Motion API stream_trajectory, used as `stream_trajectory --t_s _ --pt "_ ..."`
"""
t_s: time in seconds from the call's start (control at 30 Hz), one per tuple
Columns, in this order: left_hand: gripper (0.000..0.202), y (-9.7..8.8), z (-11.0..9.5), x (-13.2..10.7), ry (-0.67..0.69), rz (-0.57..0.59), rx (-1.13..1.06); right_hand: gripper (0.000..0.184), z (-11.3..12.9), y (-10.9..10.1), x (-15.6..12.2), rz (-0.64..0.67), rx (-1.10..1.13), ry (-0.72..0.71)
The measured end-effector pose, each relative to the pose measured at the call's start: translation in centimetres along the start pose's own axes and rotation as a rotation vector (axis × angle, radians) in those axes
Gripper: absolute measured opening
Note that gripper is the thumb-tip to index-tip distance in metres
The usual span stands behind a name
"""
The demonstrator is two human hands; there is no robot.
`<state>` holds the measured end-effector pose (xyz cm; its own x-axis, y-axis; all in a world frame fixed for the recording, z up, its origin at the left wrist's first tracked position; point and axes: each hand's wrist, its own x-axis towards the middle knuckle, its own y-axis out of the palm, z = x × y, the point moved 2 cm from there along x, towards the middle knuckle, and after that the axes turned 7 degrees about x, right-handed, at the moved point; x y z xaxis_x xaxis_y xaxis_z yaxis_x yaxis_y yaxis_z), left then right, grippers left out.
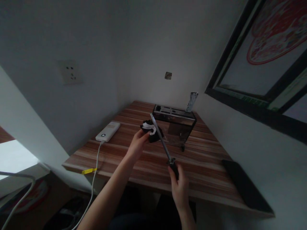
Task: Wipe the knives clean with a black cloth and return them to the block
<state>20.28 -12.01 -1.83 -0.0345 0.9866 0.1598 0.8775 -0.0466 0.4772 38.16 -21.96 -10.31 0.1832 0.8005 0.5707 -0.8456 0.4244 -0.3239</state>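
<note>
My left hand [138, 142] is closed around a small black object with a white curved part [151, 127], whose kind I cannot make out. In my right hand [179, 183] is the black handle of a honing steel [163, 142]. Its long grey rod slants up and to the left, passing in front of the black-and-white object; whether the two touch I cannot tell. Just behind them on the table stands a black-framed knife block [174, 115] with slots in its top and a see-through front. A grey strip-like item [191, 101] sticks up from its right end.
The wood-grain table [203, 172] fits into a corner between walls. A white power bank [107, 131] lies at left, its cable trailing over the edge past a yellow tag [88, 171]. At the right edge lies a flat black object [247, 185]. A framed picture [263, 64] hangs above.
</note>
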Motion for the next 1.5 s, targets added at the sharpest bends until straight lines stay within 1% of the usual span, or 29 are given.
stream_trajectory --t_s 0.17,0.33,0.5,0.7,0.8,0.93,1.07,1.2,1.37,1.5 --pt "0.033 0.5 2.6 -2.0 -0.107 0.064 -0.071 0.024 0.4 -0.1 0.2 0.036 0.009 0.03" --pt "0.033 0.6 3.8 -3.0 -0.154 0.07 -0.072 0.025 0.3 -0.1 0.1 0.039 0.015 0.04" --pt "0.033 0.9 4.2 -3.6 -0.13 0.089 0.069 0.026 0.3 -0.1 0.2 0.047 0.071 0.069" --pt "0.035 2.1 4.3 -4.5 -0.042 0.175 0.302 0.03 0.7 -0.3 0.6 0.094 0.154 0.117" --pt "0.035 2.9 4.2 -4.8 -0.016 0.224 0.342 0.034 0.8 -0.5 0.8 0.105 0.19 0.142" --pt "0.036 3.6 4.6 -5.3 0.004 0.263 0.339 0.038 0.7 -0.7 1.0 0.133 0.227 0.181" --pt "0.038 4.0 4.7 -5.6 0.055 0.248 0.421 0.04 0.6 -0.9 1.1 0.151 0.246 0.201" --pt "0.037 4.2 4.3 -5.8 0.075 0.226 0.535 0.04 0.7 -0.9 1.1 0.172 0.243 0.204" --pt "0.03 4.0 3.8 -5.9 0.082 0.181 0.609 0.038 0.9 -0.8 1.1 0.211 0.197 0.169" --pt "0.027 3.6 3.8 -6.0 0.097 0.141 0.607 0.036 1.0 -0.6 1.2 0.226 0.13 0.119"
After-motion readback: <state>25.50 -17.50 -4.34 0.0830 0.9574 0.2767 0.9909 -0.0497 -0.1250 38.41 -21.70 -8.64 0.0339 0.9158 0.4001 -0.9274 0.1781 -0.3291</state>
